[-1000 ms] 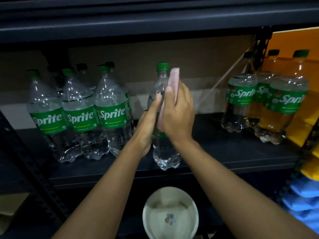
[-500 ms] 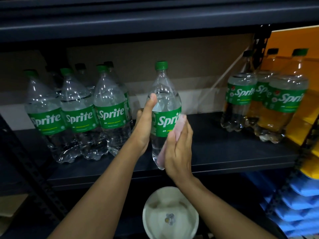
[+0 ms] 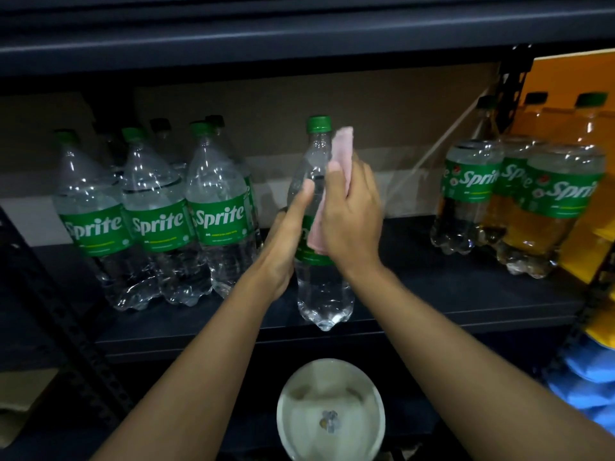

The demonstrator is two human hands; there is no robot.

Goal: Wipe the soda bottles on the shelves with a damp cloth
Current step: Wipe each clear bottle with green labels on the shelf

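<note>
A clear Sprite bottle [image 3: 322,287] with a green cap stands upright on the dark shelf [image 3: 432,294], near its front edge. My left hand [image 3: 286,241] grips its left side, thumb up along the shoulder. My right hand [image 3: 352,207] presses a folded pink cloth [image 3: 342,151] against the bottle's upper right side, fingers wrapped over the cloth. The cloth's top reaches almost to the cap. Most of the label is hidden behind my hands.
Several Sprite bottles [image 3: 153,224] stand in a group at the left of the shelf, and three more [image 3: 519,201] at the right by an orange panel [image 3: 579,84]. A white bowl [image 3: 331,410] sits below the shelf. An upper shelf hangs close overhead.
My right hand has slid the cloth up from the lower half of the bottle to its neck and shoulder. My left hand has kept its hold.
</note>
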